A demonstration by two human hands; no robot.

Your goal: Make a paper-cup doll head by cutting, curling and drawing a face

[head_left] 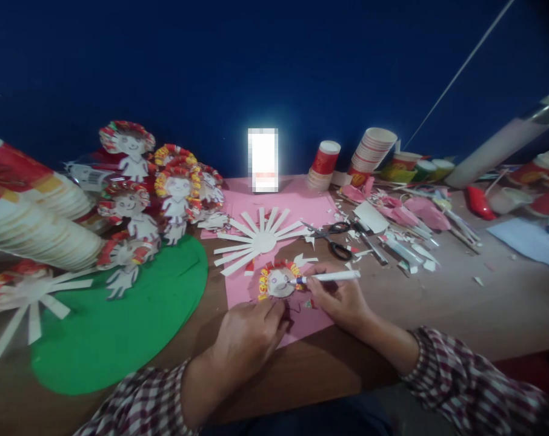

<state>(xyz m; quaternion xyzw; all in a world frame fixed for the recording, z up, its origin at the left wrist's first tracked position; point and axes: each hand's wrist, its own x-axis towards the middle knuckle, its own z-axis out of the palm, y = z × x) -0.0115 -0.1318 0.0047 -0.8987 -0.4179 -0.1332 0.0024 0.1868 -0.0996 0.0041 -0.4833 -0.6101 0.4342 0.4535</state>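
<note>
A small paper doll [281,282] with a drawn face and curled red and yellow paper hair lies on pink paper [238,289]. My left hand [251,333] is closed at its lower edge, the fingertips pressed on it and hiding its lower part. In my right hand [340,300] is a white marker pen [336,276], gripped between thumb and fingers. The pen's tip meets the doll's face near one eye. Just behind the doll, a white cut-paper sunburst [264,242] rests on the pink paper.
Black-handled scissors [340,249] lie to the right among paper scraps. Several finished paper dolls [177,191] stand at the left by a green round sheet [165,303]. Stacked paper cups [51,224] lean at far left; more cups [373,154] stand behind. A lit screen [263,158] stands ahead.
</note>
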